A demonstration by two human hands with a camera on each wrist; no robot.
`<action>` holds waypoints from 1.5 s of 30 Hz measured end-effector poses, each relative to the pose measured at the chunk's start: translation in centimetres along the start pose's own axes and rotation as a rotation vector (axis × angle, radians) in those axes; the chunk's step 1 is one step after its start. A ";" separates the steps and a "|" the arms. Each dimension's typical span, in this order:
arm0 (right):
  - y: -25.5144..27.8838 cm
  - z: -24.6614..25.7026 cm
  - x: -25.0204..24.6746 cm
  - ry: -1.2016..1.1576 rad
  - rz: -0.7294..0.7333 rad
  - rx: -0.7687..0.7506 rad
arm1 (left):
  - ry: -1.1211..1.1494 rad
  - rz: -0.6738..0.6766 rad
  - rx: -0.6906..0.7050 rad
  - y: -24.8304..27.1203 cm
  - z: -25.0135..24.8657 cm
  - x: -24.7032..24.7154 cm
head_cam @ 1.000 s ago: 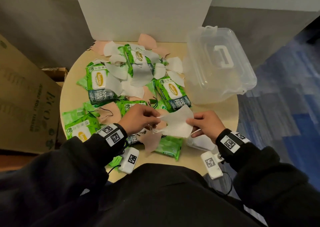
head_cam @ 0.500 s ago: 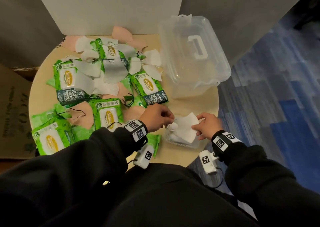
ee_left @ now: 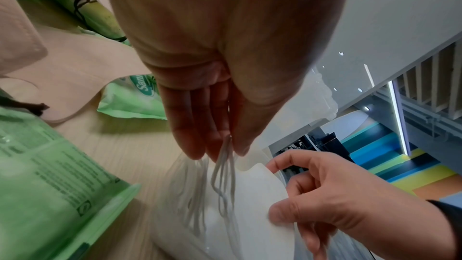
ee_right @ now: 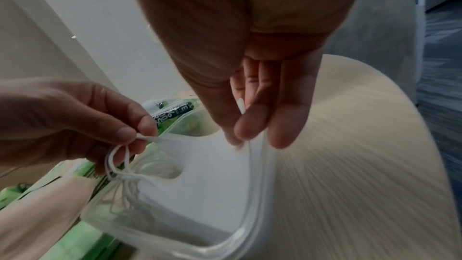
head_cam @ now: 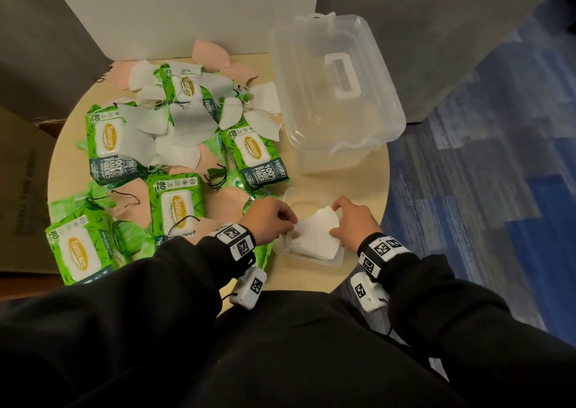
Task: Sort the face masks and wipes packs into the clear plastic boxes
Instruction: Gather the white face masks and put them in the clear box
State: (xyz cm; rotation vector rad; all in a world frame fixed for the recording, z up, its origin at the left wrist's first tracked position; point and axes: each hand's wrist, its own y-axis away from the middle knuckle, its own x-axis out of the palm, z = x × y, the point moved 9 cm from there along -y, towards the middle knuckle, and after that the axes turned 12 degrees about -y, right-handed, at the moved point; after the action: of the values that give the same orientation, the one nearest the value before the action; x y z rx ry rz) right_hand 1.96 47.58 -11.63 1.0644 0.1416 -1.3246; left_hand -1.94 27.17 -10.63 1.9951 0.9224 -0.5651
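Head view first: we see both hands low over the near right part of the round table [head_cam: 367,171], meeting at a small clear box [head_cam: 338,256] that sits just in front of the person's body. A white face mask [head_cam: 316,236] lies between the two hands, partly down in that box, on top of other white masks already inside.

Our left hand [head_cam: 269,219] is at the mask's left end. In the left wrist view its fingertips [ee_left: 190,145] pinch the thin white ear loops [ee_left: 223,175], which hang down from them toward the mask. The right wrist view shows the same pinch from the other side, thumb and forefinger closed on the loop [ee_right: 117,157].

Our right hand [head_cam: 352,220] is at the mask's right edge. In the right wrist view its thumb and fingers [ee_right: 250,126] nip the upper edge of the mask just above the box rim [ee_right: 260,175], so this hand too grips the mask.

Left of the hands, green wipes packs [head_cam: 176,203] lie mixed with white and peach masks [head_cam: 226,203] across the table, one pack touching the left wrist. A large clear box [head_cam: 339,77] with a white handle stands beyond the small one, near the right edge, apart from both hands.
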 end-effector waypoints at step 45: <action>-2.1 4.3 7.0 0.572 0.488 -0.245 | -0.178 0.002 0.076 -0.2 1.1 0.4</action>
State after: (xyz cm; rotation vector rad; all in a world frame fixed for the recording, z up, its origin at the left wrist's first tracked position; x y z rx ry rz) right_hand 0.43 39.89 -14.84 1.1499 0.4292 -0.5289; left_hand -1.95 26.47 -11.58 1.9762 0.8010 -0.7733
